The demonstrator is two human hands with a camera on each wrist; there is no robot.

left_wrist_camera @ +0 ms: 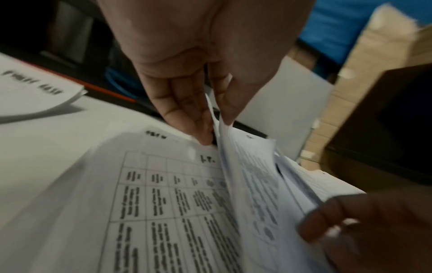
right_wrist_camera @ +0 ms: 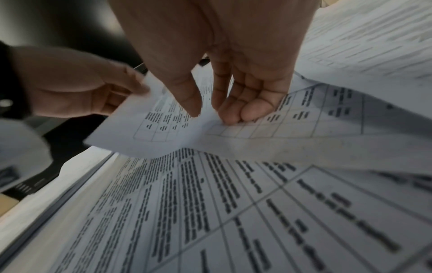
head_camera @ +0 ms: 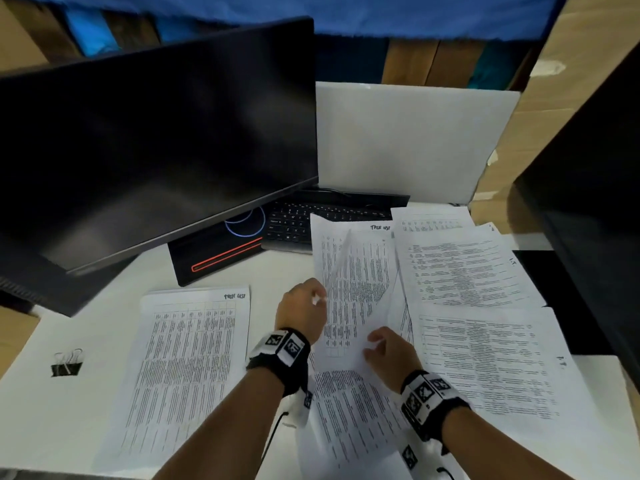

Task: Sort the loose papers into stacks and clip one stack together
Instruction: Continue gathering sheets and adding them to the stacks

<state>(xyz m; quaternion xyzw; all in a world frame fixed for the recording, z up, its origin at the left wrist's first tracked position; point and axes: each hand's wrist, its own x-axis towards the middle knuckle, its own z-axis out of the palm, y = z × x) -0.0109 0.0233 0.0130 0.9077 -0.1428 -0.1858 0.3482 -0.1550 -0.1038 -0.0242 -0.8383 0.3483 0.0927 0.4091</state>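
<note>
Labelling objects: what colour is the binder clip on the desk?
Black body with silver wire handles; the binder clip shows best in the head view.

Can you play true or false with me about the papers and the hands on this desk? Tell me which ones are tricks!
1. The left hand pinches a lifted sheet. True.
2. The binder clip is clamped on a stack of papers. False: it lies alone on the desk, left of the neat stack.
3. The monitor shows a bright picture. False: its screen is dark.
4. The right hand touches the same lifted sheet near its lower edge. True.
5. A keyboard sits behind the papers. True.
6. All the papers are in one tidy pile. False: loose sheets are spread out at the right.
</note>
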